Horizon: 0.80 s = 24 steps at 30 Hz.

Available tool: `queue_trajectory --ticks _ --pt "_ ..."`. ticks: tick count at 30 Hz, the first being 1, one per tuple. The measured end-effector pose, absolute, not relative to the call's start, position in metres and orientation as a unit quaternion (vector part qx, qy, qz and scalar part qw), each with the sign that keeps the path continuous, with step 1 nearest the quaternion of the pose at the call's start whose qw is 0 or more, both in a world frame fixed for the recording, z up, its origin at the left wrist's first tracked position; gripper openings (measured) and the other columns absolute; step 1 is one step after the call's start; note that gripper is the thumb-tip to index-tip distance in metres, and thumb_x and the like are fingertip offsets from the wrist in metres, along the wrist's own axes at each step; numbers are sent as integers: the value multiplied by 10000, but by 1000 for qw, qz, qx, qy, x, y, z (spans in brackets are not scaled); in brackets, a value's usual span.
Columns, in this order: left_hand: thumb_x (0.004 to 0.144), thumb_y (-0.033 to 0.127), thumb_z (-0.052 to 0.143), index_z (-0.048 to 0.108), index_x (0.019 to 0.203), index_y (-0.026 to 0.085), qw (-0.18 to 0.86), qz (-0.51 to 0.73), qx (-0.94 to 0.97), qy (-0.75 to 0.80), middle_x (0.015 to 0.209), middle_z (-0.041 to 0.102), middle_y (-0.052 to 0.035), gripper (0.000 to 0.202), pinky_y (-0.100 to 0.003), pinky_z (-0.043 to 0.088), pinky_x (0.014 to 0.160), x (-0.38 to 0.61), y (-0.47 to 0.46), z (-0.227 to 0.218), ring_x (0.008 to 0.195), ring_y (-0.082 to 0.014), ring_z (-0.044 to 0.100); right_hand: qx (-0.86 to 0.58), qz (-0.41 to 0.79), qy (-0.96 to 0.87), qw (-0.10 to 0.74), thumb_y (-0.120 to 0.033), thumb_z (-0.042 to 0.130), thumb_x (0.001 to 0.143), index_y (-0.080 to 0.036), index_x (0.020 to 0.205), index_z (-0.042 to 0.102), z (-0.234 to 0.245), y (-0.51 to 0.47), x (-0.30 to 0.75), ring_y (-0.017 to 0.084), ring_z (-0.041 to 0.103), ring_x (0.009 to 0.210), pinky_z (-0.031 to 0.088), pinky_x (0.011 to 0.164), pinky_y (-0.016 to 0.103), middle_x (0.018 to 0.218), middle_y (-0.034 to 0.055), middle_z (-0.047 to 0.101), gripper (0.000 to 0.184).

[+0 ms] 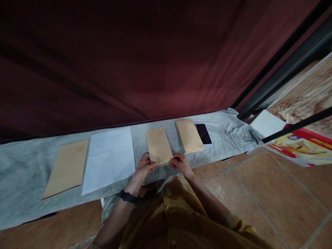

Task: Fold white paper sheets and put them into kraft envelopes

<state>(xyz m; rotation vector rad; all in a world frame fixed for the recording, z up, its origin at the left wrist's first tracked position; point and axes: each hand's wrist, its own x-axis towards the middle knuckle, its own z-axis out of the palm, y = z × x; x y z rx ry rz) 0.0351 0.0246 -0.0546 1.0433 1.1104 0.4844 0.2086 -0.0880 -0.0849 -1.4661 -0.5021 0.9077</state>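
A brown paper envelope (158, 145) lies in front of me, its near edge lifted slightly off the grey cloth. My left hand (146, 165) pinches its near left corner, thumb on top. At the near right corner, my right hand (181, 164) grips the same envelope with bent fingers. To the right sits a stack of brown envelopes (190, 136). On the left are a large white sheet of paper (109, 159) and, beyond it, another brown envelope (67, 166) lying flat.
A grey cloth (225, 129) covers the narrow table. A phone (203, 134) rests beside the envelope stack. Behind the table hangs a dark red curtain (155, 69). At the right are a black metal frame (275, 58) and a red and yellow printed box (303, 147) near the tiled floor (259, 186).
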Motion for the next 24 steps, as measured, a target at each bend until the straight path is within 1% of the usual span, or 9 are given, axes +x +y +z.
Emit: queue_trajectory --ticks 2,4,6,8,13,15,17,20,24 --pt "473 219 870 604 1075 204 690 204 485 497 625 634 65 658 -232 362 503 35 27 -58 490 -132 552 -676 342 -282 589 -385 716 778 -214 902 671 -84 -97 209 180 635 605 576 606 331 722 0 677 216" --pt "476 184 835 619 1057 195 674 196 509 498 596 614 72 619 -236 369 500 35 31 -60 478 -133 539 -710 260 -376 536 -300 654 852 -218 1025 703 -82 -104 210 228 688 858 584 832 395 956 71 721 198" --pt "489 156 802 634 1034 185 657 194 527 503 577 601 75 571 -240 373 500 36 33 -62 469 -133 531 -711 196 -479 476 -233 596 910 -221 1151 704 -78 -110 209 262 654 1104 518 1015 440 1169 118 702 264" --pt "513 142 780 643 1036 182 643 198 536 510 562 588 79 542 -243 372 502 37 33 -63 463 -133 524 -687 151 -580 410 -212 558 955 -221 1282 662 -77 -114 208 267 592 1253 468 1094 459 1325 129 653 343" --pt "610 163 774 644 1164 204 588 234 570 524 628 588 65 571 -268 430 599 33 22 -61 567 -158 571 -665 126 -661 323 -252 638 952 -254 1395 605 -81 -119 207 282 542 1341 444 1111 488 1462 120 583 444" --pt "668 196 768 658 1178 219 520 268 615 528 752 630 19 522 -315 484 715 27 14 -59 698 -197 622 -668 123 -662 318 -252 645 952 -266 1388 614 -83 -120 208 277 548 1336 449 1106 480 1459 111 588 438" --pt "740 239 751 677 1177 238 453 295 669 509 963 669 -51 443 -371 498 875 21 5 -57 897 -251 652 -670 123 -660 317 -248 645 953 -266 1383 621 -84 -120 208 274 554 1329 454 1102 474 1449 108 598 431" --pt "796 268 739 713 1136 269 413 298 750 423 1250 641 -103 341 -426 411 1086 14 -6 -59 1190 -317 585 -677 126 -653 315 -234 656 942 -270 1364 635 -83 -119 207 277 560 1318 455 1097 477 1432 104 610 424" --pt "814 240 719 738 1082 280 407 246 804 356 1327 649 -101 271 -494 313 1160 14 -10 -64 1304 -356 507 -683 133 -642 322 -213 636 952 -270 1303 670 -81 -115 208 267 583 1282 457 1087 472 1388 91 639 357"
